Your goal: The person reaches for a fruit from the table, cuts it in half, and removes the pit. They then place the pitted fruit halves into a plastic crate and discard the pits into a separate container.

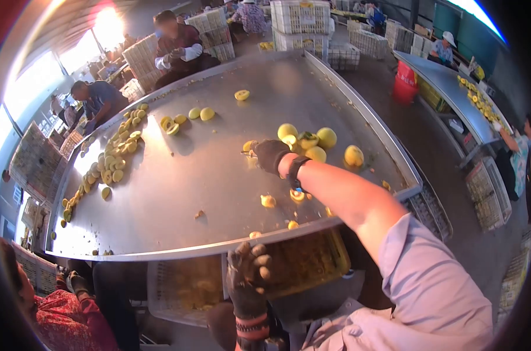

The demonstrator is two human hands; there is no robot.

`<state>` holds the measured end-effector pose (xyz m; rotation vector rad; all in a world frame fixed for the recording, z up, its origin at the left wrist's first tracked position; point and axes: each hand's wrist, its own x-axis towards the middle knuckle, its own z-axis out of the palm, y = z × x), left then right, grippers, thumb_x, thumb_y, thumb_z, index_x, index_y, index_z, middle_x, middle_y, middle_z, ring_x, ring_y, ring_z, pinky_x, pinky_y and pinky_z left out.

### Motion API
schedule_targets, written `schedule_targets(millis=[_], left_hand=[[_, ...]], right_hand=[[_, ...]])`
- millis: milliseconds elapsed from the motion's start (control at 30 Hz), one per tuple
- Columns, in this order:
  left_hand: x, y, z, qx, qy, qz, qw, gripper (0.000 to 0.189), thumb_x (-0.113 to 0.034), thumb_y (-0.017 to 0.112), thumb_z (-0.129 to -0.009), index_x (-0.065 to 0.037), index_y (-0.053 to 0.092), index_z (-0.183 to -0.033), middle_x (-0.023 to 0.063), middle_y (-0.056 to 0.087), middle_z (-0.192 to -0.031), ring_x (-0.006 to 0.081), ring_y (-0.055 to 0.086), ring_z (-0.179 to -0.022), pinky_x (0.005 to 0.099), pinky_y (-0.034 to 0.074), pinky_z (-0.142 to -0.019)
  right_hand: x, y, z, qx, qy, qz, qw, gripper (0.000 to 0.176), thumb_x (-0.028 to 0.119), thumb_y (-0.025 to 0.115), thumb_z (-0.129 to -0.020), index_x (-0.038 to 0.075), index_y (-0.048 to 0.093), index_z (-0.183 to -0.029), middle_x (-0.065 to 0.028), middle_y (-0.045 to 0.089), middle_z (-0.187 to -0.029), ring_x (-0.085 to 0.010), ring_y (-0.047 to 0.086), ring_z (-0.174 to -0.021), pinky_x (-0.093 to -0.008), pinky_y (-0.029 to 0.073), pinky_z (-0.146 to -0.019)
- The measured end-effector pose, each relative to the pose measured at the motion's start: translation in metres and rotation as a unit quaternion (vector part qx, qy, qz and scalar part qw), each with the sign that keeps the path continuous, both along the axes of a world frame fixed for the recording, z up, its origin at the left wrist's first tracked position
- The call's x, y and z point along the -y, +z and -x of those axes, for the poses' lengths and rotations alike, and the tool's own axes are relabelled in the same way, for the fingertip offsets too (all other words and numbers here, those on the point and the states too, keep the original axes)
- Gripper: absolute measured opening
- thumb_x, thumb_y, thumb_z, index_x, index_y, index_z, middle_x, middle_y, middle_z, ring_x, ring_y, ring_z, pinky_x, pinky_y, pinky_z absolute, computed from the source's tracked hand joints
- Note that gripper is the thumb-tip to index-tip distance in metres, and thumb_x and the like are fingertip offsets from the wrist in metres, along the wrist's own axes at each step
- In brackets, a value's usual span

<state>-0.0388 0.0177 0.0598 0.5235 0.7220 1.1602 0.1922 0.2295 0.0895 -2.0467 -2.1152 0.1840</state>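
Landmark: steel table (177, 193), tilted in view, raised rim all round.

Right hand (271, 155): dark glove, strap at the wrist, arm stretched from the near edge over the table's right half. Fingers curl narrow onto a yellow fruit piece (249, 146). Cannot tell whether the grip clamps it or only touches it.

Left hand (248, 269): worn dark glove, striped cuff, just below the near rim. Fingers bent inward, grip narrow. Cannot tell whether it holds anything.

Fruit cluster (315, 143): several whole yellow-green fruits, just beyond the right hand, toward the right rim. One fruit (354, 155) sits slightly apart, closest to that rim.

Cut halves (297, 195): a few lie under and beside the right forearm, near the near edge. The forearm covers part of them.

Fruit row (110, 164): long heap along the left rim, well apart from both hands.

Small group (177, 121): mid-table toward the far side. Lone half (242, 94) lies further back.

Bin (303, 260): translucent, yellowish contents, under the near edge, touching or just beside the left hand. White crate (183, 286) is beside it, left.

People: one seated at the far edge (177, 47), one bent at the far-left corner (98, 99), and a red sleeve (66, 322) at the near-left corner.

Second table (452, 88): off the right side, fruit on it, with a red bucket (404, 82) between the two tables.
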Motion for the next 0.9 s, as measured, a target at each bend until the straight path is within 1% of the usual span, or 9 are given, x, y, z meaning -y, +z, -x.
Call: schedule_targets(millis=[333,433,533,600,700,767,800,833,900], left_hand=[[-0.009,0.002,0.004,-0.051,0.047,0.001,0.998,0.047,-0.040,0.043,-0.097,0.003,0.050,-0.116,0.0180,0.062,-0.098,0.0194,0.062,-0.075,0.0223,0.050,-0.052],[-0.004,-0.002,0.007,-0.019,0.054,-0.015,0.998,0.045,-0.040,0.041,-0.098,-0.002,0.048,-0.122,0.0175,0.060,-0.103,0.0204,0.062,-0.082,0.0242,0.051,-0.058],[0.000,0.002,0.000,-0.023,0.099,-0.081,0.991,0.047,-0.040,0.039,-0.098,-0.007,0.041,-0.131,0.0167,0.055,-0.116,0.0219,0.058,-0.099,0.0292,0.051,-0.075],[0.008,0.013,-0.012,-0.012,0.140,-0.156,0.978,0.048,-0.039,0.036,-0.099,-0.010,0.035,-0.137,0.0156,0.049,-0.126,0.0227,0.053,-0.112,0.0339,0.047,-0.089],[0.005,-0.013,-0.009,-0.310,0.137,-0.357,0.870,0.049,-0.033,0.036,-0.099,-0.004,0.033,-0.138,0.0136,0.046,-0.130,0.0232,0.048,-0.118,0.0367,0.039,-0.100],[0.010,-0.014,-0.007,-0.453,0.173,-0.419,0.767,0.048,-0.028,0.045,-0.095,0.000,0.038,-0.134,0.0144,0.049,-0.127,0.0235,0.050,-0.116,0.0359,0.040,-0.099],[0.015,-0.016,-0.005,-0.502,0.186,-0.441,0.720,0.047,-0.024,0.052,-0.093,0.001,0.040,-0.132,0.0150,0.050,-0.126,0.0239,0.051,-0.115,0.0356,0.041,-0.098],[0.019,-0.017,-0.007,-0.480,0.174,-0.424,0.748,0.048,-0.020,0.057,-0.090,0.002,0.042,-0.130,0.0160,0.051,-0.125,0.0249,0.052,-0.114,0.0356,0.042,-0.098],[0.029,-0.011,-0.009,-0.487,0.188,-0.411,0.748,0.050,-0.013,0.065,-0.085,0.003,0.044,-0.127,0.0178,0.053,-0.122,0.0274,0.054,-0.111,0.0357,0.044,-0.095]], right_hand=[[-0.065,-0.033,0.006,-0.017,0.138,0.106,0.985,0.044,0.018,0.072,-0.070,0.015,0.061,-0.112,-0.0131,0.063,-0.108,-0.0309,0.060,-0.100,-0.0411,0.050,-0.080],[-0.057,-0.114,0.021,-0.379,0.271,0.067,0.882,0.049,0.043,0.077,-0.068,0.009,0.061,-0.099,-0.0085,0.061,-0.074,-0.0164,0.057,-0.053,-0.0298,0.047,-0.048],[0.085,0.008,0.066,-0.494,0.169,0.237,0.820,0.049,0.045,0.075,-0.072,0.006,0.059,-0.098,-0.0086,0.061,-0.075,-0.0168,0.057,-0.056,-0.0303,0.047,-0.050],[0.119,-0.039,0.087,-0.550,0.195,0.105,0.805,0.045,0.041,0.071,-0.078,0.005,0.058,-0.102,-0.0105,0.062,-0.079,-0.0190,0.060,-0.067,-0.0342,0.050,-0.059],[0.183,-0.024,0.101,-0.369,0.191,-0.074,0.907,0.037,0.036,0.064,-0.085,0.005,0.056,-0.105,-0.0127,0.062,-0.082,-0.0205,0.061,-0.075,-0.0371,0.050,-0.066],[0.192,-0.033,0.100,-0.543,0.260,-0.045,0.797,0.032,0.030,0.060,-0.089,0.005,0.053,-0.107,-0.0120,0.062,-0.084,-0.0178,0.061,-0.072,-0.0344,0.050,-0.062],[0.199,-0.014,0.090,-0.502,0.230,0.055,0.832,0.027,0.026,0.058,-0.091,0.005,0.052,-0.107,-0.0103,0.063,-0.087,-0.0152,0.060,-0.068,-0.0310,0.048,-0.056],[0.213,0.010,0.081,-0.569,0.141,0.188,0.788,0.026,0.025,0.058,-0.092,0.004,0.053,-0.107,-0.0077,0.062,-0.086,-0.0117,0.058,-0.065,-0.0278,0.046,-0.051],[0.222,0.002,0.066,-0.515,0.171,0.070,0.837,0.028,0.025,0.058,-0.090,0.003,0.053,-0.105,-0.0133,0.064,-0.084,-0.0211,0.062,-0.066,-0.0347,0.047,-0.054]])
